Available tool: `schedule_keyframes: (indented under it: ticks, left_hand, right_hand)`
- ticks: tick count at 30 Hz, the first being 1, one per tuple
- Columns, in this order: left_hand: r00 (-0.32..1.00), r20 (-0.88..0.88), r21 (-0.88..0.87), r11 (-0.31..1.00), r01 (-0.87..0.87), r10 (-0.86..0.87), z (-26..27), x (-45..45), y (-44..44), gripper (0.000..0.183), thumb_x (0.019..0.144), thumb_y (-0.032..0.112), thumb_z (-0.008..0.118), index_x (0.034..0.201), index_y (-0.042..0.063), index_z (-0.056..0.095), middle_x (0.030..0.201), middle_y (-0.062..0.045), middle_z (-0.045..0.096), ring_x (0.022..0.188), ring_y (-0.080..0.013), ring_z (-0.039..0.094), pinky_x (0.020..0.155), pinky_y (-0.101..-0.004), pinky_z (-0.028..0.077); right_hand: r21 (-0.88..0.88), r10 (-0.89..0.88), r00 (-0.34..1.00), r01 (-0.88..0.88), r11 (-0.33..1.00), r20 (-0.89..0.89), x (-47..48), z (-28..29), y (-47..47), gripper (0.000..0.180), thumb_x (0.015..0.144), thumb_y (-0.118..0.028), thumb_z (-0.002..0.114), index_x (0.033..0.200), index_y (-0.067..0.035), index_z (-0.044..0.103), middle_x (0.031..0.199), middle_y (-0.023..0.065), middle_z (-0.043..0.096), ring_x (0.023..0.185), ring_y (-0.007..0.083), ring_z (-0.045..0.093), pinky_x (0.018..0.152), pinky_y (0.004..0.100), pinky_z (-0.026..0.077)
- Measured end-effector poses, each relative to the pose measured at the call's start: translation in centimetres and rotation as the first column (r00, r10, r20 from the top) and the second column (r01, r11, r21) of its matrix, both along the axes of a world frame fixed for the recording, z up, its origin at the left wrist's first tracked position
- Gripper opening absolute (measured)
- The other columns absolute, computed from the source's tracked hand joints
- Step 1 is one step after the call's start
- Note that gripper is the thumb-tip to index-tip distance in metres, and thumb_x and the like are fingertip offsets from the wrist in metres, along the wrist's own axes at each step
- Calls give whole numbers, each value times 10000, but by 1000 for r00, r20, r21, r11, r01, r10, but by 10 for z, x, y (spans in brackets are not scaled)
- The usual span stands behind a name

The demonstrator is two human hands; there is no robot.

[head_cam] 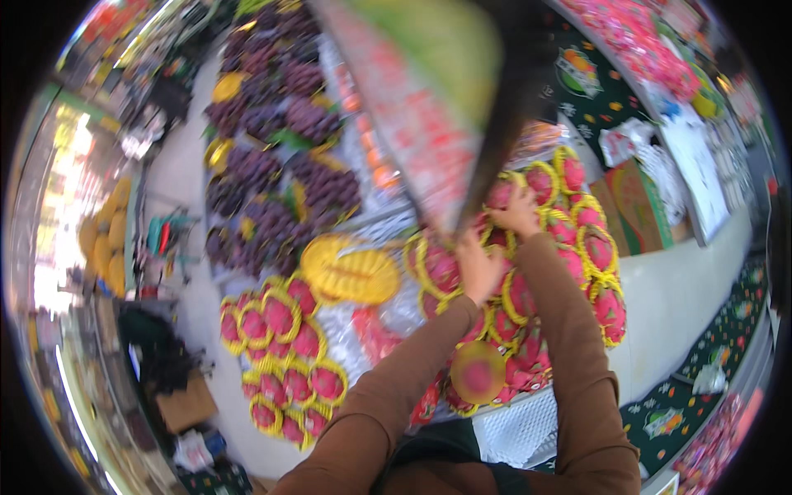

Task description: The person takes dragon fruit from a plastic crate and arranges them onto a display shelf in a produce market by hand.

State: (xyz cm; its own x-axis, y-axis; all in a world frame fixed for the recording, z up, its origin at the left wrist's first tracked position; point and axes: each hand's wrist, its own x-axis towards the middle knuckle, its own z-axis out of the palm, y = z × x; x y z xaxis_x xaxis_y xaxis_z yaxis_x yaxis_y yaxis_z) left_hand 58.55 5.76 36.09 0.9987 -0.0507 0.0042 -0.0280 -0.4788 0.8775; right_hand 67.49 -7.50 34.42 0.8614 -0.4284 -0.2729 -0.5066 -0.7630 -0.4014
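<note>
Pink dragon fruit in yellow foam nets are piled in front of me. My left hand reaches into the middle of this heap, beside a netted dragon fruit. Its fingertips are blurred and partly hidden, so its grip is unclear. Farther up the pile, my right hand has its fingers and thumb around a dragon fruit. A blurred hanging sign with red writing comes down in front of the camera and covers the area just above my hands.
Left of the heap are a yellow foam-wrapped fruit and a second dragon fruit stack. Beyond them lie bunches of grapes and a row of orange fruit. A cardboard box stands at right; a white crate is below the heap.
</note>
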Motion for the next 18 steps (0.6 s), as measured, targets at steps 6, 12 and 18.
schedule_keyframes:
  ticks: [6, 12, 18]
  left_hand:
    - [888, -386, -410, 909, 79, -251, 54, -212, 186, 272, 910, 117, 624, 1172, 49, 600, 798, -58, 630, 654, -111, 577, 599, -296, 478]
    - [771, -361, 359, 841, -404, 525, 7, -418, 423, 238, 846, 152, 668, 1040, 33, 597, 631, -109, 611, 574, -253, 622, 557, -378, 478]
    - [566, -338, 328, 658, -678, 752, -3, -466, 505, 589, 767, 72, 735, 1273, 14, 439, 931, -138, 581, 775, -235, 605, 684, -364, 497]
  right_hand:
    - [-183, 319, 690, -266, 946, 649, -88, 55, 83, 627, 787, -47, 663, 1359, -3, 412, 1322, 274, 447, 1242, 430, 430, 1039, 491, 368]
    - [375, 666, 602, -798, 473, 441, -313, 73, 255, 493, 796, -33, 639, 1273, -7, 518, 1254, 228, 527, 1148, 411, 525, 997, 447, 420]
    - [229, 698, 703, -663, 713, -135, -411, -22, 359, 975, 625, -284, 856, 1436, -123, 337, 1457, 297, 232, 1318, 472, 302, 1045, 524, 362]
